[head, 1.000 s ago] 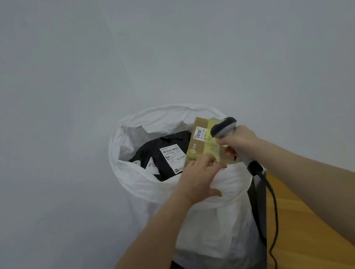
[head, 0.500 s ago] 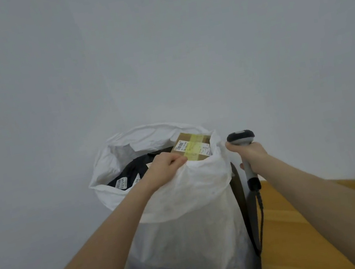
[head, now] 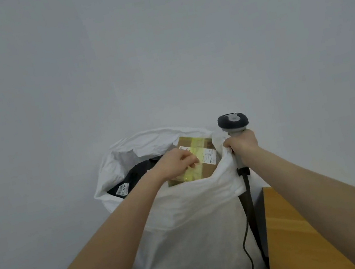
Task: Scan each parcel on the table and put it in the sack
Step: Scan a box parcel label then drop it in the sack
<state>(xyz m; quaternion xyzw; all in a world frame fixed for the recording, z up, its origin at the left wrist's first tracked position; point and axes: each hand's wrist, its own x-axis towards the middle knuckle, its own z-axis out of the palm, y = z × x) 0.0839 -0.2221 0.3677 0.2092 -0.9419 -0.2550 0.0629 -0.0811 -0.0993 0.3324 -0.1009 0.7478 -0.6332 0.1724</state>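
- Head view: the left hand (head: 176, 162) reaches into the mouth of the white sack (head: 198, 224), its fingers (head: 191, 159) curled over the top face of a cardboard parcel (head: 208, 162) bound with yellow tape and carrying a white label.
- The cardboard parcel sits half inside the sack, tilted, its long axis running from the near rim up and away. Its lower end is hidden behind the near wall, and its far corner stands above the rim.
- The parcel lies directly under and just right of the left hand's fingers, so that hand is the nearer one. Letting go or pushing down looks like what remains to drop it in.
- The right hand (head: 243, 146) is wrapped round the handle of a barcode scanner (head: 232, 122), head up, and seems to pinch the sack's rim beside the parcel, holding the mouth wide.
- A black mailer (head: 132, 179) with a label already lies deeper in the sack, left of the left hand.
- The scanner's cable (head: 248, 251) hangs between the sack and the wooden worktop (head: 294, 232).
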